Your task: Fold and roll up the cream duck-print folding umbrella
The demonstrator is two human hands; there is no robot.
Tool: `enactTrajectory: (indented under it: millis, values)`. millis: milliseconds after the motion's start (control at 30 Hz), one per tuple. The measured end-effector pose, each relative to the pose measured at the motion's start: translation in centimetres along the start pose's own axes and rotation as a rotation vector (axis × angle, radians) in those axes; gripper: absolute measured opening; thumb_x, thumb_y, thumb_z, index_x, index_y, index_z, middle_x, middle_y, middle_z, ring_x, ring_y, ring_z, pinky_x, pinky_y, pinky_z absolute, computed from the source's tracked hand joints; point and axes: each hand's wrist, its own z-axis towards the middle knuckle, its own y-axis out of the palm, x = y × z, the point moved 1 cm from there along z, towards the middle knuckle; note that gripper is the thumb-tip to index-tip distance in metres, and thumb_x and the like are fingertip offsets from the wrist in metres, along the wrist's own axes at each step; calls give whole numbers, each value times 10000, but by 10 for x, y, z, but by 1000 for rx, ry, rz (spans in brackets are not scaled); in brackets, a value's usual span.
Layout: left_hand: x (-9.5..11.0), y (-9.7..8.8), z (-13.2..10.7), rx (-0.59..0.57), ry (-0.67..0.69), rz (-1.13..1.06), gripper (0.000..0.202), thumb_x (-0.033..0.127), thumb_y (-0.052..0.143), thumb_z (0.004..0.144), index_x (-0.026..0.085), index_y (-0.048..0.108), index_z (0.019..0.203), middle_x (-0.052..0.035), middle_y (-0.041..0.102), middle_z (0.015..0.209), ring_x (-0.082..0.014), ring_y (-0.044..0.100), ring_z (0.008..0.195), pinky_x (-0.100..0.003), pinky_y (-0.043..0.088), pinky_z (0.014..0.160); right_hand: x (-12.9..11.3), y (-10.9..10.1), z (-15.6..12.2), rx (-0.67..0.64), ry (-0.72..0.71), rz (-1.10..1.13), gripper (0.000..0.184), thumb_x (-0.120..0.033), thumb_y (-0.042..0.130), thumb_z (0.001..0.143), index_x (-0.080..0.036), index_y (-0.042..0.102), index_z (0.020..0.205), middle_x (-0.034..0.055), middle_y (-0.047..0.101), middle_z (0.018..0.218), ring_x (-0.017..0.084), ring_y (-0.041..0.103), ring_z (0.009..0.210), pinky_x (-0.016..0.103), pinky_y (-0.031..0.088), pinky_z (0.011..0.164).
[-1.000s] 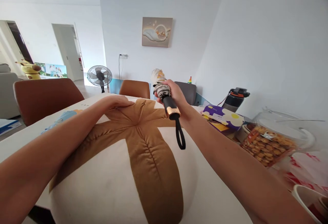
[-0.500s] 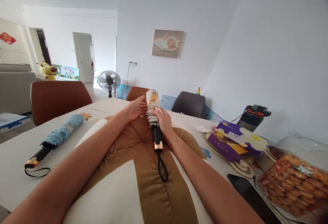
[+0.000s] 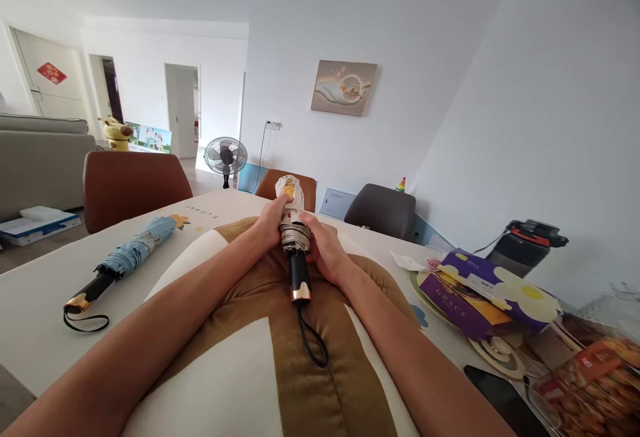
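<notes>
A folded cream umbrella (image 3: 295, 233) with a black and gold handle points away from me above a brown and white cushion (image 3: 305, 383). Its wrist loop hangs down over the cushion. My left hand (image 3: 273, 218) is closed round the upper part of the canopy, thumb on top. On the other side, my right hand (image 3: 325, 250) wraps the lower canopy just above the handle, its thumb along the fabric and its other fingers mostly hidden beneath. A folded light blue umbrella (image 3: 133, 250) lies on the table to the left of my left arm.
On the white table (image 3: 40, 310), a purple box (image 3: 455, 303), a black phone (image 3: 500, 397) and a snack tub (image 3: 590, 383) stand or lie at the right. Behind the box is a dark bottle (image 3: 523, 250). Chairs (image 3: 137, 187) line the far side.
My left hand, beside the umbrella with fingers spread before, has closed round its upper canopy. The right hand has stayed on the lower canopy. The view has turned slightly left.
</notes>
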Motion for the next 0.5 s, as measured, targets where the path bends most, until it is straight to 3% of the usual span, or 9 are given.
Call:
enactTrajectory:
  millis: [167, 367, 433, 500]
  values:
    - [-5, 0, 3, -98, -13, 23, 104, 202, 565, 771, 109, 563, 723, -29, 553, 563, -131, 539, 447, -260, 481, 486, 2, 4, -1, 81, -6, -78, 283, -337, 704, 695, -113, 626, 850, 11, 589, 600, 125, 540, 457, 264, 506, 418]
    - [-7, 6, -4, -339, -65, 69, 201, 316, 632, 778, 121, 589, 761, -40, 594, 607, -141, 578, 525, -257, 503, 543, 5, 3, -5, 175, -76, 36, 218, -284, 672, 709, -136, 578, 839, -6, 580, 542, 139, 539, 401, 266, 479, 370]
    - [-7, 7, -5, -319, -8, 81, 197, 276, 698, 727, 125, 584, 780, -29, 595, 612, -136, 578, 535, -254, 503, 554, 5, 2, -6, 151, -80, 58, 238, -309, 678, 720, -144, 566, 851, -6, 588, 562, 139, 545, 408, 260, 478, 361]
    - [-8, 6, -3, -228, 37, 63, 194, 221, 716, 701, 122, 572, 786, -18, 583, 600, -128, 567, 517, -251, 496, 540, 4, 1, -6, 91, -57, 89, 263, -358, 664, 749, -150, 558, 871, 0, 601, 593, 143, 560, 426, 260, 487, 361]
